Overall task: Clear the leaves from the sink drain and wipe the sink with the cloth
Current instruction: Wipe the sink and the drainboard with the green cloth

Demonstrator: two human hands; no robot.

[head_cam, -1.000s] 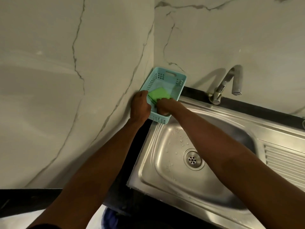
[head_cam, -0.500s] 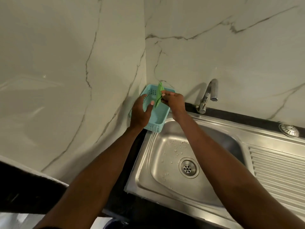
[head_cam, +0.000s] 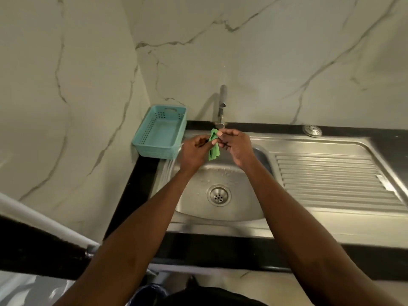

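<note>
Head view: both hands have left the basket (head_cam: 160, 131) at the sink's (head_cam: 220, 228) back-left corner. Above the basin, left hand (head_cam: 194, 151) and right hand (head_cam: 237, 146) pinch the green cloth (head_cam: 214, 149) between their fingers (head_cam: 213, 142), below the tap (head_cam: 221, 104).

We see a kitchen: a steel sink (head_cam: 220, 213) with ribbed drainer (head_cam: 331, 175) set in a black worktop (head_cam: 220, 246), a tap (head_cam: 221, 104) at the far marble-tiled wall (head_cam: 265, 51).
</note>
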